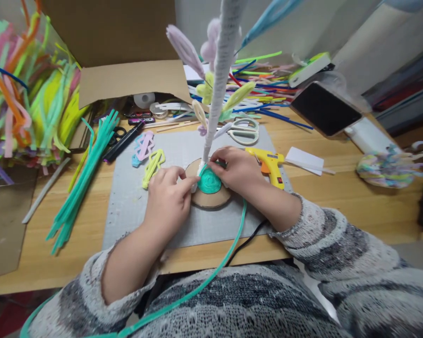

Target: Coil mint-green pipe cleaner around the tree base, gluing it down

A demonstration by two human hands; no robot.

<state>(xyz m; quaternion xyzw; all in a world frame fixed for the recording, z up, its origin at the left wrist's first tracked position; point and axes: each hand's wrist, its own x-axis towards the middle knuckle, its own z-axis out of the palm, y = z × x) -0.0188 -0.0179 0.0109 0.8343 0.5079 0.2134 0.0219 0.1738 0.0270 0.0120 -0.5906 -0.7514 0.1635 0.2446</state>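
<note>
A round cardboard disc (216,200) lies on the grey cutting mat (127,230), with a flat coil of green pipe cleaner (210,182) on it. From the back of the coil rises a white wrapped stem (218,84) bearing pastel pipe-cleaner petals. My left hand (169,195) is curled at the coil's left side, thumb and fingertips pressed against its edge near the stem's foot. At the upper right, my right hand (238,169) pinches the green strand against the coil. A long green tail (211,277) runs from there across my lap.
A yellow glue gun (271,165) and pale-handled scissors (245,131) lie right of the stem. Folded yellow pipe cleaners (154,167) rest on the left, beside a green pipe-cleaner bundle (81,188) and black marker (123,141). A phone (326,108) stands back right.
</note>
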